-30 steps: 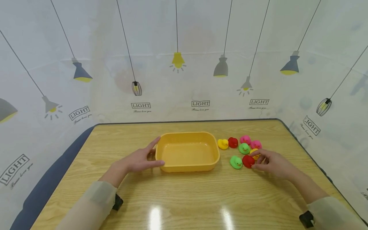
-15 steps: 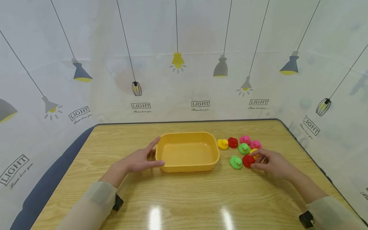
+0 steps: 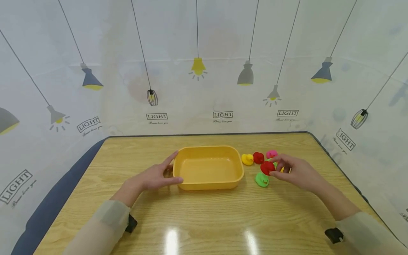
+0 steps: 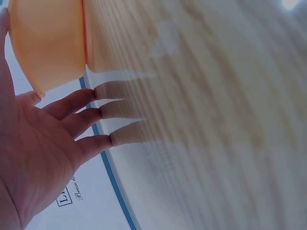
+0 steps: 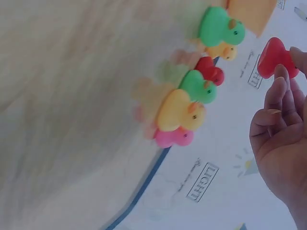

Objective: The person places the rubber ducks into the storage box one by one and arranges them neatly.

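My right hand [image 3: 298, 171] pinches a red rubber duck [image 3: 267, 168] between thumb and fingertips, raised off the table; the right wrist view shows the lifted red duck [image 5: 274, 58] too. A yellow plastic basin [image 3: 208, 170] stands left of it, with no ducks inside. My left hand [image 3: 156, 176] rests at the basin's left end, thumb at the front corner and index finger at the back one. In the left wrist view its other fingers [image 4: 76, 122] reach to the tabletop, spread and fairly straight.
Right of the basin lie a yellow duck [image 3: 247, 159], another red duck [image 3: 258, 158], a pink duck [image 3: 271, 154] and a green duck [image 3: 262, 179]. More ducks, such as a yellow one [image 5: 178, 111], are partly hidden behind my right hand. A wooden table [image 3: 204, 212] meets a lamp-patterned cloth [image 3: 204, 99].
My right hand has lifted the red duck off the table and carried it up and slightly left, toward the basin. The left hand and the basin have stayed in place.
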A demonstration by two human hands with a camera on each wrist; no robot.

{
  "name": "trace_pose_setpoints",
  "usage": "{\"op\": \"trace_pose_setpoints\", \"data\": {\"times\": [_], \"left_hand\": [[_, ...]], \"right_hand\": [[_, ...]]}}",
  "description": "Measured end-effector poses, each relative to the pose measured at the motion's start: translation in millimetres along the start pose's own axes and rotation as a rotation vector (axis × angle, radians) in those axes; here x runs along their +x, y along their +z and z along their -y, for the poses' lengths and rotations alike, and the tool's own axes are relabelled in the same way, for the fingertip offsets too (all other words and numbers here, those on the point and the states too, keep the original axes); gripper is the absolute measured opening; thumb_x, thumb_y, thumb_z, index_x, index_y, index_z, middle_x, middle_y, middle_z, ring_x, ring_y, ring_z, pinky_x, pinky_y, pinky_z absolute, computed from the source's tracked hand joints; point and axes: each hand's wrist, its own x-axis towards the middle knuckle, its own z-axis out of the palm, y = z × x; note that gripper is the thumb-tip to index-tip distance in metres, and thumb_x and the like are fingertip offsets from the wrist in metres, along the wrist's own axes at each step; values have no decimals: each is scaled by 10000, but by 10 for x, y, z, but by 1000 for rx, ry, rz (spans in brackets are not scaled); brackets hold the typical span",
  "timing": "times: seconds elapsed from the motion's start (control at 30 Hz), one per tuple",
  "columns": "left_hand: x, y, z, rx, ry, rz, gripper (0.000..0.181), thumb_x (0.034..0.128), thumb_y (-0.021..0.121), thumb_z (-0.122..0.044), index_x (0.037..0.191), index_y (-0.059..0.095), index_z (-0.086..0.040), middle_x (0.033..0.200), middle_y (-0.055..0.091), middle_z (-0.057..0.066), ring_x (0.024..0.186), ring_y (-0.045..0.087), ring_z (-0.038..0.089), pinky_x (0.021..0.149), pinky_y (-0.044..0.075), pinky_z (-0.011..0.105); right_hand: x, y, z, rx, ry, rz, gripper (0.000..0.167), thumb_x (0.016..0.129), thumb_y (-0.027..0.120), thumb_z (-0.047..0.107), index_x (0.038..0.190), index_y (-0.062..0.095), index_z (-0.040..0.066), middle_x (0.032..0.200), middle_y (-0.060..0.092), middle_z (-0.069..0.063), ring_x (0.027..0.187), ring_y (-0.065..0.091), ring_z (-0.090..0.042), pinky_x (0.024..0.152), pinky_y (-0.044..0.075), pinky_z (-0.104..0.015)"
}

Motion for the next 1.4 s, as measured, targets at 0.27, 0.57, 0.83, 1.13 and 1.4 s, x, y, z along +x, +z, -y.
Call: {"op": "trace_pose_setpoints", "data": {"times": [0.27,0.57,0.83,1.13,1.4], "left_hand": [[12,0,9,13,-1,-2,1155,915,685,-823,1763,-4,-451,1720,489,101,1611,421,427,1331,260,695],[0,1,0,15,-11,0,1148,906,686,-834,1754,-4,-484,1724,486,85,1616,411,431,1326,254,713],[14,-2,14,6,-11,2,1144,908,693,-824,1754,2,-484,1722,489,76,1609,427,418,1331,269,688],[5,5,-13,34,-29,0,1143,907,672,-843,1751,-14,-489,1717,497,80,1598,442,435,1326,285,687],[3,6,-25,37,-44,3,1128,910,656,-852,1745,-16,-504,1713,502,96,1592,449,442,1315,291,708]], "right_hand": [[310,87,313,35,-64,21,328,986,854,292,1270,742,171,908,704,75,760,600,-104,652,514,-249],[744,340,650,116,-75,69,336,961,874,261,1255,752,153,930,724,24,755,609,-164,649,517,-250],[1060,621,876,141,-88,136,322,970,859,258,1252,749,145,960,732,-2,759,609,-173,669,534,-278],[1350,891,1115,87,-97,192,297,979,838,293,1245,757,189,983,724,26,809,605,-162,707,524,-294],[1569,1106,1291,142,-48,255,308,995,831,305,1281,752,222,1050,720,4,923,621,-187,819,550,-303]]}}
